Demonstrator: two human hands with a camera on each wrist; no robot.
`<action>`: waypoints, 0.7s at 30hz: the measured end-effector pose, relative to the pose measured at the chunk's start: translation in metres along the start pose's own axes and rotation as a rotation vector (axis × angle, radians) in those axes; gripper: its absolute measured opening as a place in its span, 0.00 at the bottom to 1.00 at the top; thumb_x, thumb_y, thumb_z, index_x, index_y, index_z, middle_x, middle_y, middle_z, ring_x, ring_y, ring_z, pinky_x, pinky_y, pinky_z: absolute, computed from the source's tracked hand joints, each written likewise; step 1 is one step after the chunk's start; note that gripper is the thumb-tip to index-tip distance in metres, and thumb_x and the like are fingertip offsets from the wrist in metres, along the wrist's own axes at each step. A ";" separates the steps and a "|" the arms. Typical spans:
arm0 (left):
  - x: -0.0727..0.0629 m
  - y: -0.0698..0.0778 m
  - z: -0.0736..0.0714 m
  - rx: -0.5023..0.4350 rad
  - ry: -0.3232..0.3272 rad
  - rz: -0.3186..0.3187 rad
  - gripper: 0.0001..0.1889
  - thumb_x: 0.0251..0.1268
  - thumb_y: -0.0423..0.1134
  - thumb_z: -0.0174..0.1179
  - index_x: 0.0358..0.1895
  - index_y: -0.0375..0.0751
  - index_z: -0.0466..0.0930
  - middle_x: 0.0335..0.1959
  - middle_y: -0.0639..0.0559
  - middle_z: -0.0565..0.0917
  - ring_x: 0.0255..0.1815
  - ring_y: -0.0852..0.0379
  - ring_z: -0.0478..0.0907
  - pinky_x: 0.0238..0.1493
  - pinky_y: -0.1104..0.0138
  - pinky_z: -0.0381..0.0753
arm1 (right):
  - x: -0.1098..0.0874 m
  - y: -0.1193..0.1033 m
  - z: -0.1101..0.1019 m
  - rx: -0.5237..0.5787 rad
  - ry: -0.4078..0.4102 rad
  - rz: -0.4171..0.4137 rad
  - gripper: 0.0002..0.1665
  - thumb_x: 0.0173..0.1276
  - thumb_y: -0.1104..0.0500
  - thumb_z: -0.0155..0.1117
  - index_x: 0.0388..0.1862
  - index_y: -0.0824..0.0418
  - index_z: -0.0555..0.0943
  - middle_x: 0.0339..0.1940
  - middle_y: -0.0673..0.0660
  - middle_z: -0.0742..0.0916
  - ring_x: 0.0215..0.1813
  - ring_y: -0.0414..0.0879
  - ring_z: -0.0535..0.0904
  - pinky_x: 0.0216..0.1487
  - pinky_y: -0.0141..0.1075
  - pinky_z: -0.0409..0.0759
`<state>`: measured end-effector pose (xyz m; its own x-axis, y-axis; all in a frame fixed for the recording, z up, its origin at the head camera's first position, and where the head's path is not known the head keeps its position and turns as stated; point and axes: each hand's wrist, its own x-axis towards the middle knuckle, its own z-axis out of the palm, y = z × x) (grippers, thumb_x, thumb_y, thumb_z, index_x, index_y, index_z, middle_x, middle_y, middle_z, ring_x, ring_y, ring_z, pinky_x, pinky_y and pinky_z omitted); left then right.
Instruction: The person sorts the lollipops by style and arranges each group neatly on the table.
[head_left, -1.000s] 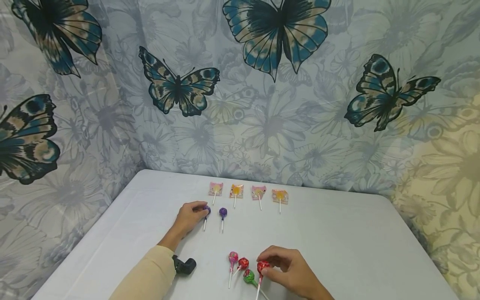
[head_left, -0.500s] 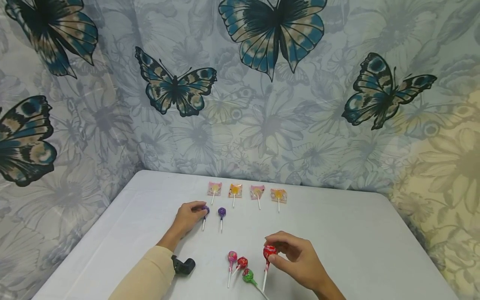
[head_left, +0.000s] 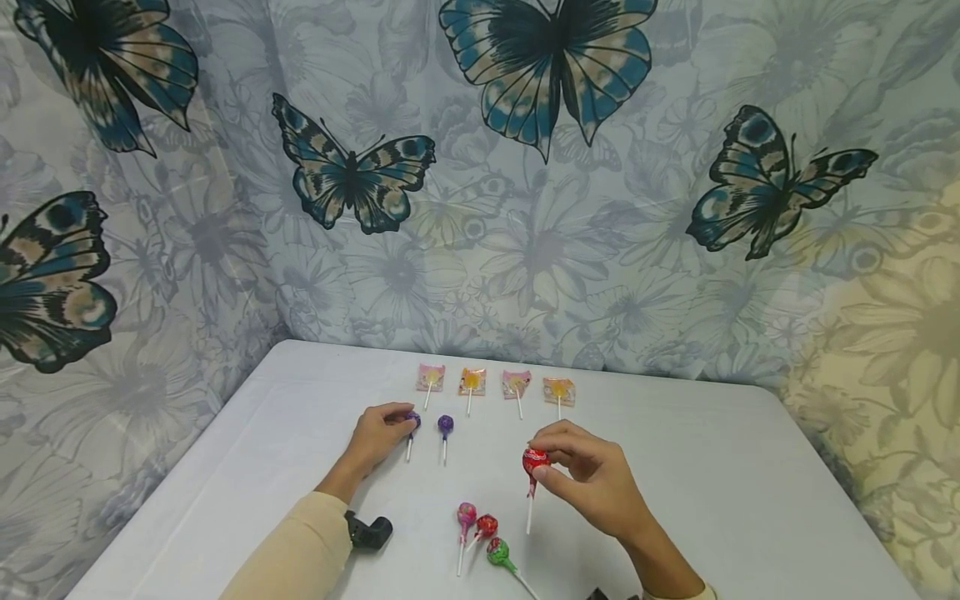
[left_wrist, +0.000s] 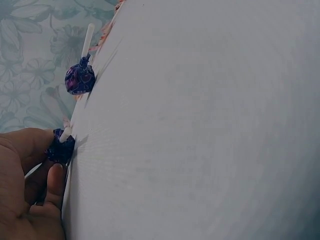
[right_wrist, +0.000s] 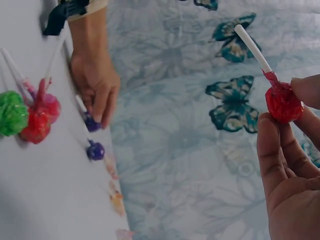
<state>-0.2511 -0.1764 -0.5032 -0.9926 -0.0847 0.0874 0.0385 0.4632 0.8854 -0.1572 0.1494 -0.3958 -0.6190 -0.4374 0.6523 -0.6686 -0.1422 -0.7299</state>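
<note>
My right hand (head_left: 592, 475) pinches a red-wrapped lollipop (head_left: 535, 460) by its round head, its white stick hanging down; the right wrist view shows the candy (right_wrist: 284, 104) held off the table. At the left, my left hand (head_left: 381, 435) holds the head of a purple lollipop (left_wrist: 60, 147) that lies on the table. A second purple lollipop (head_left: 446, 425) lies just right of it. Nearer the front lie a pink lollipop (head_left: 467, 514), another red lollipop (head_left: 487, 526) and a green lollipop (head_left: 498, 552), close together.
Along the back of the white table (head_left: 712, 467) lies a row of several flat lollipops in clear wrappers, among them a pink one (head_left: 431, 378) and an orange one (head_left: 559, 390). A butterfly-print cloth (head_left: 540, 275) hangs behind the table.
My right hand has lifted the red lollipop away from the front group and carried it toward the back of the table. My left hand has stayed on the purple lollipop.
</note>
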 end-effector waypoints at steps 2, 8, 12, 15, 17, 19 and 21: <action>0.000 0.001 0.000 0.003 0.001 0.004 0.15 0.60 0.32 0.65 0.52 0.35 0.83 0.39 0.51 0.82 0.40 0.55 0.77 0.45 0.61 0.77 | 0.006 0.001 -0.001 -0.019 0.004 -0.006 0.19 0.58 0.82 0.61 0.48 0.74 0.80 0.42 0.66 0.81 0.42 0.53 0.79 0.43 0.41 0.82; -0.001 0.002 0.000 0.003 0.004 -0.005 0.15 0.60 0.33 0.66 0.51 0.37 0.84 0.38 0.52 0.82 0.40 0.55 0.77 0.45 0.61 0.77 | 0.023 0.007 -0.003 -0.053 0.024 0.012 0.18 0.58 0.81 0.62 0.49 0.77 0.78 0.44 0.67 0.82 0.44 0.51 0.80 0.47 0.41 0.80; -0.001 0.001 0.000 -0.001 0.004 -0.005 0.15 0.60 0.33 0.66 0.51 0.37 0.84 0.38 0.52 0.82 0.40 0.55 0.77 0.45 0.61 0.77 | 0.030 0.015 -0.003 -0.057 0.028 0.000 0.17 0.58 0.81 0.62 0.48 0.76 0.79 0.43 0.67 0.83 0.43 0.53 0.82 0.48 0.42 0.80; -0.001 0.001 0.000 -0.003 0.003 0.004 0.15 0.60 0.33 0.66 0.51 0.36 0.84 0.38 0.52 0.82 0.40 0.55 0.77 0.45 0.61 0.77 | 0.035 0.021 -0.002 -0.077 0.043 0.000 0.18 0.57 0.82 0.62 0.48 0.76 0.79 0.43 0.67 0.83 0.43 0.52 0.82 0.48 0.41 0.80; -0.001 0.000 0.000 -0.005 0.003 0.007 0.15 0.60 0.33 0.66 0.51 0.36 0.84 0.38 0.52 0.82 0.40 0.55 0.77 0.45 0.61 0.77 | 0.038 0.024 -0.002 -0.093 0.053 0.005 0.18 0.57 0.82 0.62 0.48 0.76 0.80 0.43 0.67 0.83 0.43 0.52 0.83 0.49 0.40 0.80; -0.001 0.000 0.000 -0.007 0.003 0.008 0.15 0.60 0.33 0.66 0.51 0.36 0.84 0.38 0.52 0.82 0.40 0.55 0.77 0.45 0.61 0.77 | 0.041 0.025 0.000 -0.103 0.064 0.020 0.18 0.57 0.82 0.62 0.47 0.76 0.80 0.42 0.67 0.83 0.42 0.53 0.83 0.48 0.40 0.80; 0.000 0.000 0.000 -0.007 0.003 0.008 0.15 0.60 0.33 0.66 0.51 0.36 0.84 0.38 0.52 0.82 0.40 0.55 0.77 0.45 0.61 0.77 | 0.045 0.024 0.002 -0.106 0.075 0.033 0.17 0.57 0.82 0.62 0.46 0.77 0.80 0.42 0.68 0.83 0.42 0.52 0.83 0.46 0.40 0.81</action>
<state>-0.2507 -0.1765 -0.5034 -0.9918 -0.0837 0.0963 0.0476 0.4577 0.8878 -0.2004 0.1245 -0.3840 -0.6681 -0.3721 0.6444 -0.6846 -0.0321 -0.7282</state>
